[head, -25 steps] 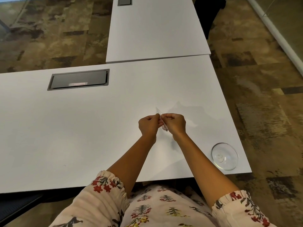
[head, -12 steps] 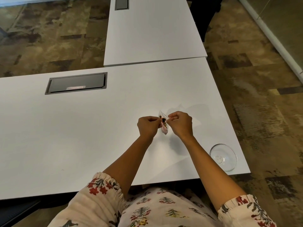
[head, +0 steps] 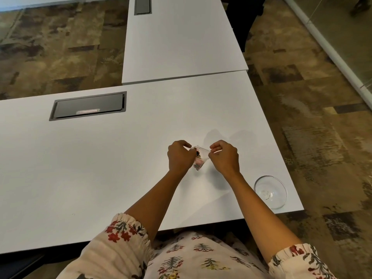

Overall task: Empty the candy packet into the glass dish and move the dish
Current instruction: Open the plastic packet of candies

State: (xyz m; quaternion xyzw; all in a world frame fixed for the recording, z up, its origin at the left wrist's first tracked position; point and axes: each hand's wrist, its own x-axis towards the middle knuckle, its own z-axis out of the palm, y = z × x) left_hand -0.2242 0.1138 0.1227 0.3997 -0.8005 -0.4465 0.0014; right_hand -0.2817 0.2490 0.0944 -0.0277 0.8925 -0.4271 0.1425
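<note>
Pinching one candy packet (head: 199,158) between two hands, left (head: 179,157) and right (head: 225,156); seemingly empty, one glass dish (head: 270,191) nearby.

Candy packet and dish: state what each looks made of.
Candy packet: thin clear plastic film, apparently; pink and dark contents show through, and it crinkles between both hands. Dish: clear glass, glossy; the white table shows through, with bright rim highlights.

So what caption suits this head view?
Both hands, left hand and right hand, pull at the candy packet; empty glass dish nearby.

white table (head: 100,168), grey hatch (head: 88,105), patterned carpet (head: 312,127)
</note>
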